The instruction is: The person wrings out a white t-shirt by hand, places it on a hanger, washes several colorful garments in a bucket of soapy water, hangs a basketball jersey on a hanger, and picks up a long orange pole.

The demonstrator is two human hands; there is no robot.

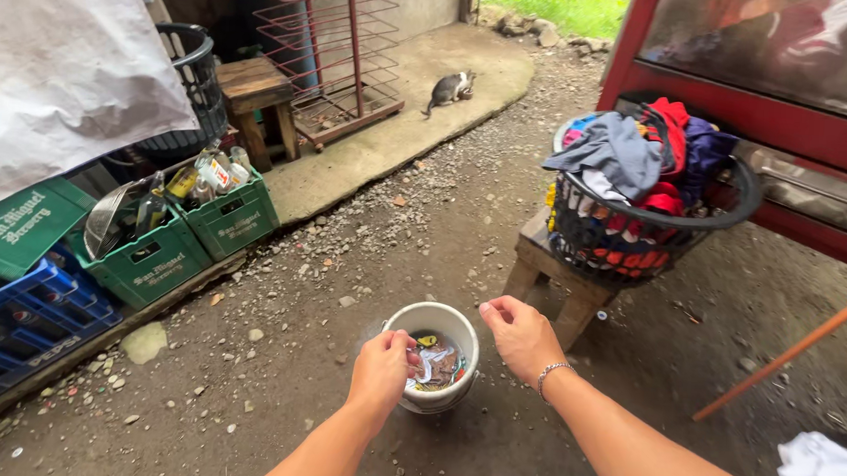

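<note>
A small white bucket (pixel 436 320) sits on the dirt ground below me, with wet scraps and bits of colour inside. My left hand (pixel 381 368) grips its near left rim, thumb over the edge. My right hand (pixel 522 337), a bead bracelet on its wrist, hovers just right of the bucket with the fingers loosely curled and nothing in them.
A black laundry basket (pixel 633 236) heaped with clothes stands on a low wooden stool (pixel 550 272) to the right. Green crates (pixel 190 233) with bottles and a blue crate (pixel 20 330) line the left. A cat (pixel 449 89) sits far off; an orange pole (pixel 790 354) slants at right.
</note>
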